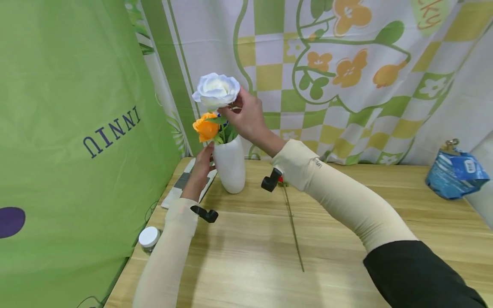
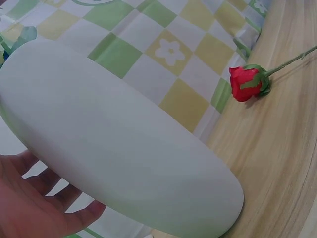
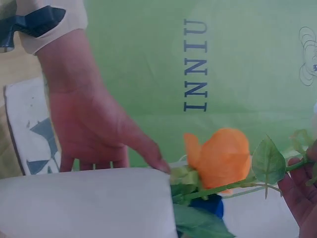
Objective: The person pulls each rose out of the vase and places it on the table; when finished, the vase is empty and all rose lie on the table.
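Observation:
A white vase (image 1: 230, 167) stands upright at the back left of the table, with an orange rose (image 1: 205, 127), green leaves and a partly hidden blue flower (image 3: 212, 204) at its mouth. My left hand (image 1: 199, 171) holds the vase from its left side, the thumb (image 3: 151, 151) at the rim and the fingers against the wall. Above the mouth, my right hand (image 1: 248, 115) pinches the green stem (image 3: 295, 165) of a pale blue-white rose (image 1: 217, 90) just below its bloom. Its stem reaches down into the vase.
A red rose (image 2: 246, 83) with a long stem lies on the table (image 1: 246, 239) right of the vase. Left of it are a flat white-and-grey item (image 1: 181, 183) and a white-lidded jar (image 1: 149, 236). A clipped blue bag (image 1: 454, 175) sits far right. Curtains hang behind.

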The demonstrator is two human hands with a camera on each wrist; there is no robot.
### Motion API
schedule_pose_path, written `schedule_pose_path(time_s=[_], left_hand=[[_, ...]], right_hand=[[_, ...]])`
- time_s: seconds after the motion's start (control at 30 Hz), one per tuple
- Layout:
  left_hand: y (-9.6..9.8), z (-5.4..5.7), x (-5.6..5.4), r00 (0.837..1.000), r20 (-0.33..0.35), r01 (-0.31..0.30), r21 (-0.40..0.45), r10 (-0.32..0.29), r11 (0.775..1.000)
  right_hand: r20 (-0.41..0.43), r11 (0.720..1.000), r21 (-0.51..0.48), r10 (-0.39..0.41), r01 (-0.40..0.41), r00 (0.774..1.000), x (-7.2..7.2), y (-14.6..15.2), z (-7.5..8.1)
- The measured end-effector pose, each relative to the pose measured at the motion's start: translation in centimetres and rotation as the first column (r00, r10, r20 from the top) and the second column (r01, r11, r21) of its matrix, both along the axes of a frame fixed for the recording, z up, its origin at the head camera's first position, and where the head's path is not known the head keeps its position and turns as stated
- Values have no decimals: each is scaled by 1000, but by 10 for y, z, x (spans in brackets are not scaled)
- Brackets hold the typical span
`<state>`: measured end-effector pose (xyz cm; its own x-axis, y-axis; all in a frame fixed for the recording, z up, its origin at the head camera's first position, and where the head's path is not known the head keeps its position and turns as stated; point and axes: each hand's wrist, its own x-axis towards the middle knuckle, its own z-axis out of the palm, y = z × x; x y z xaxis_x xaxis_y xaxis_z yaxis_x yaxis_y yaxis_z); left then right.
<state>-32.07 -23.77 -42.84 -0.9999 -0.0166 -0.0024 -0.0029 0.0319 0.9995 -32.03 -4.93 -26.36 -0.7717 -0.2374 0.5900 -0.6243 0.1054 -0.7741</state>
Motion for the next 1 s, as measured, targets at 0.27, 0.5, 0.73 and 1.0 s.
schedule_pose_path(time_s=[0.27,0.5,0.73,1.0], left_hand=[[3,0,1,999,-42,-14,-22,13,1000],[4,0,1,999,-41,-14,-32,12,999],[4,1,2,999,-36,-10,-23,9,1000],[4,1,1,999,-14,-31,-42,31,999]], right_hand=[[-53,999,-32,-7,6,999,6,4,17],[-64,997,-72,-23,18,998,13,9,35],[-96,990,-140,13,-26,995,22,15,52],[-137,974,-219,36,-65,990,32,22,71]])
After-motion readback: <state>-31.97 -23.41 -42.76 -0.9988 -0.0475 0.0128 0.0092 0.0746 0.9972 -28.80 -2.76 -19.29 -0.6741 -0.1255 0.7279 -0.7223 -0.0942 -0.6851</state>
